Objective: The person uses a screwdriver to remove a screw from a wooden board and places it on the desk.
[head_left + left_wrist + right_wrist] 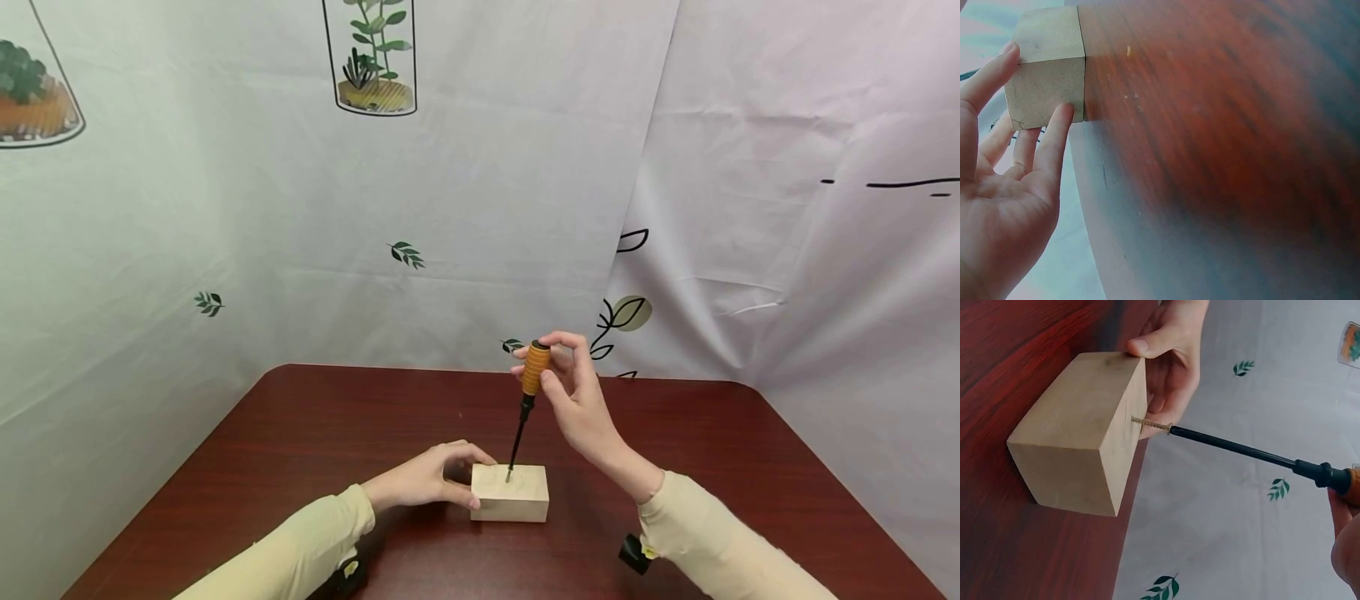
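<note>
A pale wooden block (510, 493) lies on the dark red table. My left hand (435, 477) holds its left end, with the thumb at the near edge and fingers around the far side. Out of the block's top face stands a brass-coloured screw (1152, 424), most of its thread still showing. A screwdriver (519, 429) with an orange ribbed handle meets the screw's head at its tip, leaning slightly to the right. The handle is gripped by my right hand (581, 400), thumb on its side and index finger over the end cap.
The table (330, 433) has a glossy wood-grain top with rounded back corners. Behind it and on both sides hangs a white cloth (480, 183) printed with leaves and plant jars. A black wrist strap piece (636, 553) shows under the right sleeve.
</note>
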The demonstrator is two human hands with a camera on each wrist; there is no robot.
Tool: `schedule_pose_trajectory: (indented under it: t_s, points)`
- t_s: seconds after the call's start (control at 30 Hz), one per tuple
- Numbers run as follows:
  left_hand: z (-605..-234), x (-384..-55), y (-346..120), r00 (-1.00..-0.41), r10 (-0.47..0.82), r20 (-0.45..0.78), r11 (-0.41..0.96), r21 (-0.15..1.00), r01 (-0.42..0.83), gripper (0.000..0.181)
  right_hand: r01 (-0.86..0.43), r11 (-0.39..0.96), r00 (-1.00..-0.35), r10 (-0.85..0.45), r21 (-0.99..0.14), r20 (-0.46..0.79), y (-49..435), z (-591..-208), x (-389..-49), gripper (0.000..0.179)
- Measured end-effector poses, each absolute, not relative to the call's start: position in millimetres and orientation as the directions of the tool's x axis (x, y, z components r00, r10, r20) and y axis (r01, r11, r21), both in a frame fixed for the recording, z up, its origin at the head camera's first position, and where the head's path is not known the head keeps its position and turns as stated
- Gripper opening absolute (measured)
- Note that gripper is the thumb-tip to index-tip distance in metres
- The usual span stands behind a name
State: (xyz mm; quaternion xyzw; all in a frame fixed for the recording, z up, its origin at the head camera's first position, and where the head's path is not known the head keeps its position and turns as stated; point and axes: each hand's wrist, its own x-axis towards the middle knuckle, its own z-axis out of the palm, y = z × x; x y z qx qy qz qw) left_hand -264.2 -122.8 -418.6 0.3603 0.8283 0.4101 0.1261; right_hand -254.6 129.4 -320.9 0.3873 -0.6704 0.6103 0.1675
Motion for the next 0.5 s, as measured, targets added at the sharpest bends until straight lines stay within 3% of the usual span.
schedule_pose_trajectory:
  t_s: [0.2, 0.3, 0.5]
  points:
    - [-418.8, -264.1, -123.6, -0.712, 0.696, 0.091, 0.408, 0.766, 0.497, 0.048, -0.689, 0.064, -0.711, -0.249, -0.722, 0.657, 128.0, -319.3, -253.5, 0.037]
    - [-418.9, -264.1, -123.7, -0.713, 0.696, 0.083, 0.411, 0.768, 0.491, 0.047, -0.661, 0.054, -0.733, -0.257, -0.748, 0.63, 129.4, -317.9, -255.1, 0.044]
    - [-419.2, -264.0, -122.6, -0.713, 0.697, 0.071, 0.413, 0.774, 0.48, 0.047, -0.665, 0.018, -0.72, -0.281, -0.747, 0.635, 133.8, -316.8, -258.4, 0.044]
